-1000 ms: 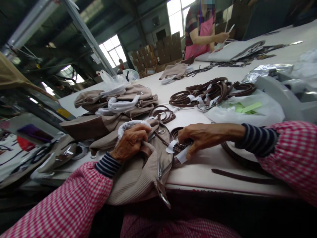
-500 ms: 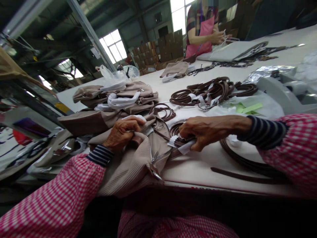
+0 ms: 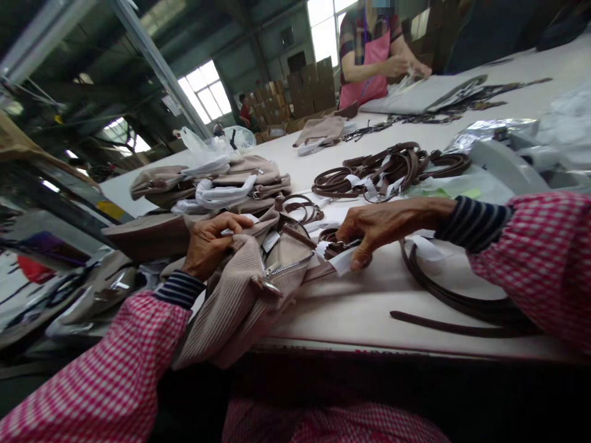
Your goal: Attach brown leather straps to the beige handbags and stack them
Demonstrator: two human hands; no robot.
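One ribbed beige bag [image 3: 240,301] lies slumped at the front of the counter [image 3: 323,320], its zip [image 3: 286,268] parted so that the pale lining and a small white tag [image 3: 270,241] show. The left hand [image 3: 210,243] is closed on the bag's upper edge, fingers bent over the fabric, apparently keeping the mouth spread. The right hand [image 3: 369,231] grips a coiled strap [image 3: 329,237] just beside the opening, its thumb against the white wrapping [image 3: 342,261]; its fingertips are partly hidden behind the coil.

The step in hand looks like bringing strap and bag together, with the coil outside the mouth. A next move of that kind would call for the left hand to hold the edge away from the zip teeth, and for the right to keep the coil compact so that no loop or wrapping snags as it passes the rim.

Behind the opening sits a single loose coil [image 3: 305,208]; farther back are a heap of brown straps [image 3: 392,169] and, to the left, a pile of similar bags [image 3: 265,169].
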